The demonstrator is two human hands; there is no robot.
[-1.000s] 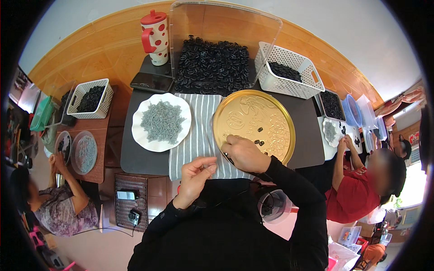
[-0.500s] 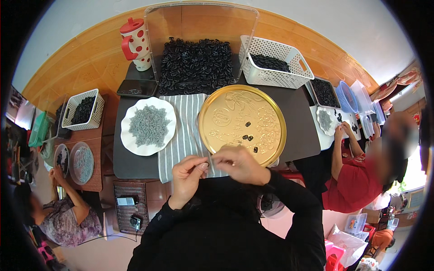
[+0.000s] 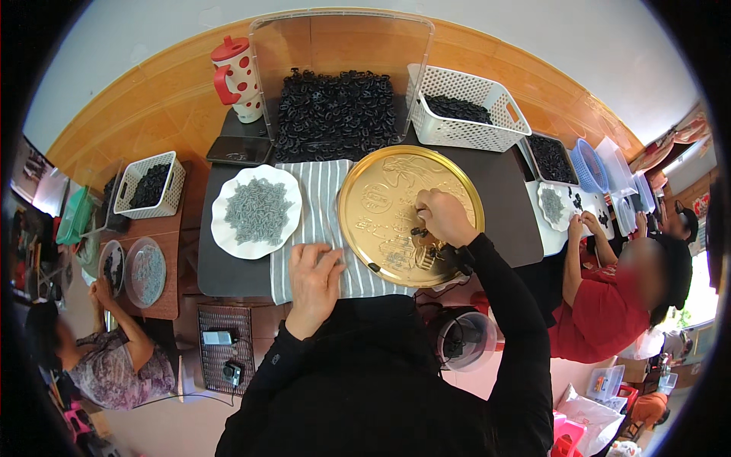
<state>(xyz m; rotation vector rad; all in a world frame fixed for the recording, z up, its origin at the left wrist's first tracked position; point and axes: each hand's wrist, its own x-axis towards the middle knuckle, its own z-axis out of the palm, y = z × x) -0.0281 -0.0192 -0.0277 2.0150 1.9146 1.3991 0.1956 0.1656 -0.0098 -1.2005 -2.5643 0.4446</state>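
Observation:
On the striped grey-and-white cloth (image 3: 324,202) lies my left hand (image 3: 314,278), its fingers loosely bent and apart, holding nothing I can see. My right hand (image 3: 445,217) is over the round gold tray (image 3: 381,217), fingers curled together; what they grip, if anything, is hidden. Small black plastic pieces (image 3: 419,231) show close beside and below it. One more black piece (image 3: 374,267) sits by the tray's near-left rim. Left of the cloth, a white scalloped plate (image 3: 221,232) carries a heap of small grey translucent pieces (image 3: 257,211).
Behind the cloth, a clear bin (image 3: 343,23) holds many black pieces. A white perforated basket (image 3: 472,137) stands back right, a red-and-white tumbler (image 3: 240,80) and a dark phone (image 3: 238,150) back left. People work at tables on both sides.
My hands, close together over the cloth before, are now apart. The right moved up and right onto the tray; the left settled on the cloth. A black piece now lies by the tray's near-left rim.

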